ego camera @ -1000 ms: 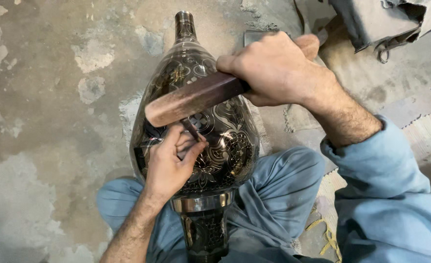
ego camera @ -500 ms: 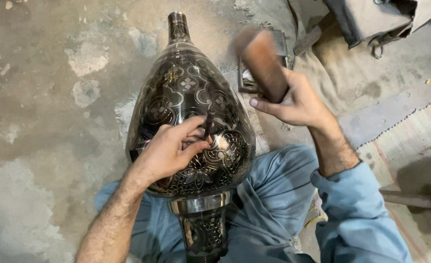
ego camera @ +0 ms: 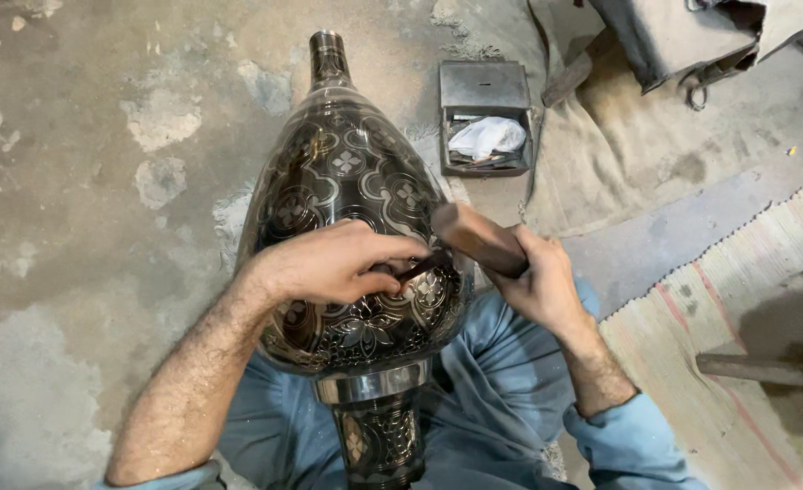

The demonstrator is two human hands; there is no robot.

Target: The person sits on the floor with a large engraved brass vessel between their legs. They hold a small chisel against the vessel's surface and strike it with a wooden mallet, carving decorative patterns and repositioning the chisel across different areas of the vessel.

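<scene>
A large dark metal vase (ego camera: 351,227) with engraved floral and scrolling patterns is laid across the lap of a seated person, its narrow neck pointed away over the worn concrete floor (ego camera: 74,181) and its banded foot turned toward the body. The blue trousers (ego camera: 501,381) are seen beneath and to either side of it.

The left hand (ego camera: 333,263) is rested on the belly of the vase, its fingers closed around a thin dark chisel (ego camera: 419,269) — the tip is pressed against the engraved surface near the vase's right flank. The right hand (ego camera: 537,281) is wrapped firmly around a wooden mallet (ego camera: 478,238), whose blunt head is brought just beside the upper end of the chisel; whether the two are touching cannot be told.

Beyond the vase, an open grey metal box (ego camera: 485,118) is set on the floor, with a crumpled white cloth (ego camera: 485,138) and some small tools lying inside. A tan sackcloth (ego camera: 619,154) is spread to the right of the box, and a striped woven mat (ego camera: 746,299) is seen at the right edge — a second wooden handle (ego camera: 751,367) is laid upon it.
</scene>
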